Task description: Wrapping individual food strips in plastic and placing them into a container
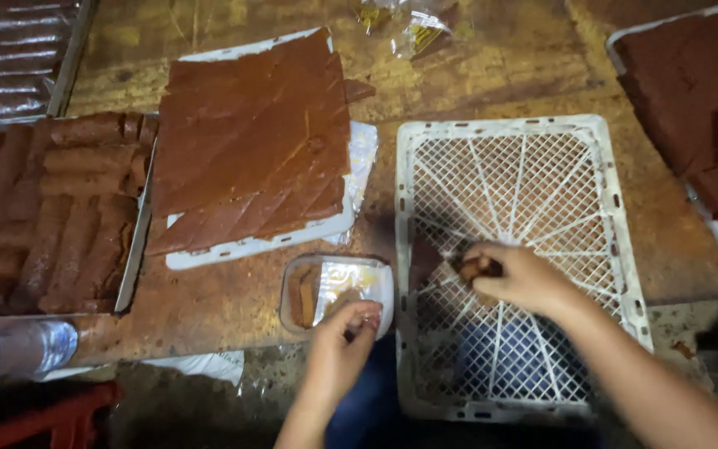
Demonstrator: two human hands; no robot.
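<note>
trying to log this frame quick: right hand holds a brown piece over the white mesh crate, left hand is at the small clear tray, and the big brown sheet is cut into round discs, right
Not quite. The big brown sheet is scored into diagonal strips, not round discs, as the head view shows. The rest stands: the right hand holds a brown piece over the white mesh crate, and the left hand is at the small clear tray.

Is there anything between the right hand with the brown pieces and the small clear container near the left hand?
Nothing visible does. The right hand holds brown pieces over the white mesh tray. The clear container lies just left of the tray's rim, and the left hand touches its near edge.
</note>
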